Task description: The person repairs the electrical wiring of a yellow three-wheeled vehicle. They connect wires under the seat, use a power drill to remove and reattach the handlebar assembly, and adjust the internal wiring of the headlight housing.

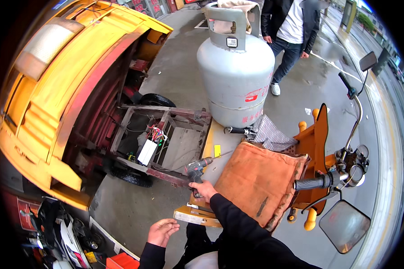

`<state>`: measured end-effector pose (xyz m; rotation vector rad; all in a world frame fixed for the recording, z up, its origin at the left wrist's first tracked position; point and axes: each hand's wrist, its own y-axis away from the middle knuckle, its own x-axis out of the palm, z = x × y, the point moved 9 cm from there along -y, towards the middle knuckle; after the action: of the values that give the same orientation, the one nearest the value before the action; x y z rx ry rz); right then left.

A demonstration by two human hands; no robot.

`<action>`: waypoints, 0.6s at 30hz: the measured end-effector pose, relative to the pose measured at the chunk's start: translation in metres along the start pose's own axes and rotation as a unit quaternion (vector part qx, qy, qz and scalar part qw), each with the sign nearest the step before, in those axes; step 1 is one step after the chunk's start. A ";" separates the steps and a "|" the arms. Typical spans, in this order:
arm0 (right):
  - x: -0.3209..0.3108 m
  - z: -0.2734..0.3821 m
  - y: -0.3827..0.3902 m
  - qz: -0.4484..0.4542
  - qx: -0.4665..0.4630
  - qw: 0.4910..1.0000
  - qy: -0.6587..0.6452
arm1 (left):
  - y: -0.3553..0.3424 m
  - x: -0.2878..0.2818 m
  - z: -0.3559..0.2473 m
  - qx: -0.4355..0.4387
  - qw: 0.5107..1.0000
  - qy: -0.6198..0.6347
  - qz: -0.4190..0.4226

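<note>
My right hand [204, 190] is wrapped round the handle of a cordless drill [195, 170], whose long thin bit points right, over the pale board beside the seat. My left hand [163, 232] hangs over the ground at the near side, fingers stretched out and holding nothing. Just right of the drill lies a worn orange seat cushion [258, 186]. Beyond the drill, a yellow label [217, 151] shows on the board. In the vehicle's bare metal frame [166, 130], a white box [147, 152] sits with a bundle of coloured wires [156, 134].
A large grey gas cylinder [235, 80] stands at the frame's far side. The tipped-up yellow cargo bed [45, 116] fills the left. Handlebars [314, 183] and a mirror [345, 226] are at right. Behind the cylinder stands a person [292, 27]. A parked scooter [72, 242] is lower left.
</note>
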<state>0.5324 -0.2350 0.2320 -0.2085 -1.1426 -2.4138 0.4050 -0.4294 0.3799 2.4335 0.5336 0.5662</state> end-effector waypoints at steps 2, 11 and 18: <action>-0.011 -0.018 -0.034 -0.053 0.004 0.995 -0.080 | -0.037 0.005 -0.013 -0.009 0.999 -0.038 0.021; -0.054 -0.049 -0.096 -0.241 -0.067 0.968 -0.019 | -0.201 -0.003 -0.005 -0.066 0.946 -0.269 0.167; -0.059 -0.039 -0.046 -0.441 -0.038 0.837 0.321 | -0.303 0.096 0.030 0.111 0.792 -0.536 0.270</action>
<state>0.5652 -0.2193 0.1565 1.2879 -0.8984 -2.8695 0.4265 -0.1681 0.1982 2.6080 -0.6191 -0.7486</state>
